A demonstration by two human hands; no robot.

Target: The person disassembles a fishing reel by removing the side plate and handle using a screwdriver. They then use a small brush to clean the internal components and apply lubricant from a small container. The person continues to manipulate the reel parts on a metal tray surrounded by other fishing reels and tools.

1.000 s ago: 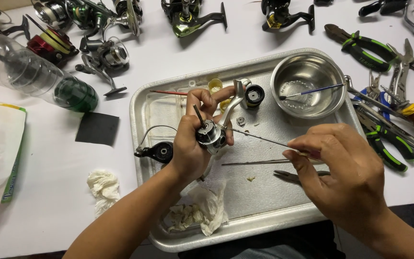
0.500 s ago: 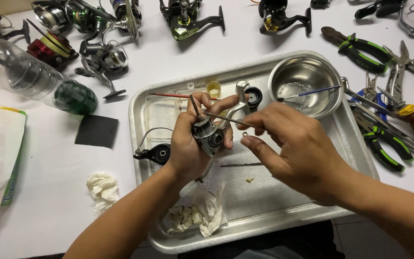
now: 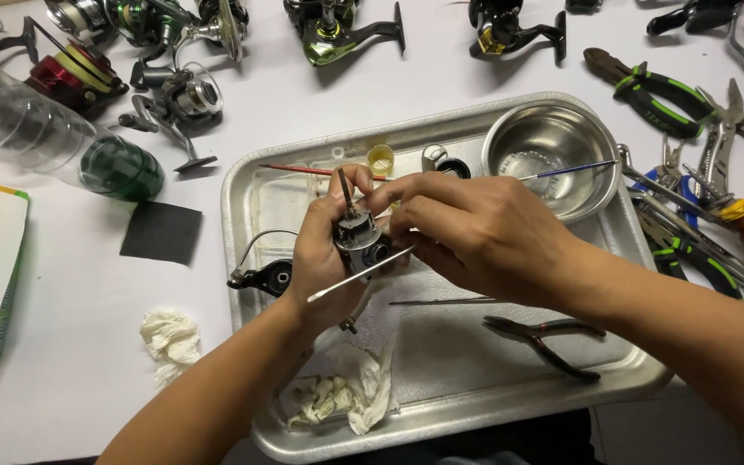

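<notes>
Reel body (image 3: pixel 356 234) held over a metal tray (image 3: pixel 251 202).
It is gripped by the left hand (image 3: pixel 325 258); a thin rod (image 3: pixel 359 274) is pinched by the right hand (image 3: pixel 475 237), hiding tray clutter.

One head-worn camera looks steeply down from above the person's own arms, close over the white counter (image 3: pixel 88 344). It faces forward across the metal tray (image 3: pixel 441 422), centred in view. The far row of fishing reels (image 3: pixel 337 26) is cropped at the top edge, so the depth beyond is unclear.
</notes>
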